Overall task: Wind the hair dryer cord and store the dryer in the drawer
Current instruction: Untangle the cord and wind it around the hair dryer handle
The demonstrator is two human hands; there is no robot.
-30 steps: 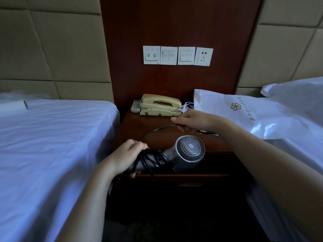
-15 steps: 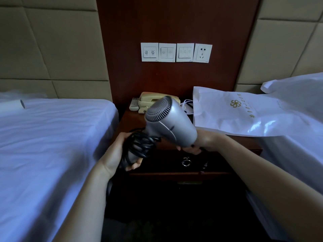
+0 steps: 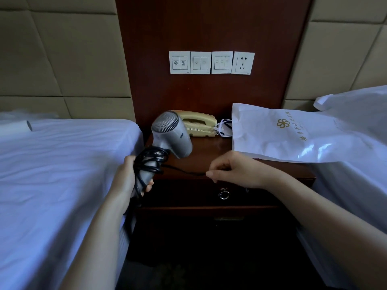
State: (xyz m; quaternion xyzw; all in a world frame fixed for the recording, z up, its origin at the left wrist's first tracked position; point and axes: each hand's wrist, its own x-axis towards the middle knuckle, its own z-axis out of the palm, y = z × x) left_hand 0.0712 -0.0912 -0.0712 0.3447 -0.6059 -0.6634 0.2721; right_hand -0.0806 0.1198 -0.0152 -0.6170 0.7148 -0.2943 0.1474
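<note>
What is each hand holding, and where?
Left hand grips the hair dryer by its cord-wrapped handle; right hand pinches the loose cord.

A single head-worn camera is looking forward and slightly down, facing a dark wooden wall panel [image 3: 211, 30] that is filling the upper centre of the frame. It is sitting close — the forearms are entering from the lower left and lower right and reaching only to mid-frame. The nightstand [image 3: 211, 164] is lying at the centre, quite near, with a bed [image 3: 52, 174] filling the left side and white bedding [image 3: 360, 164] along the right edge. The wide lens is bending the padded wall lines at the edges — no second view is sharing this scene.
</note>
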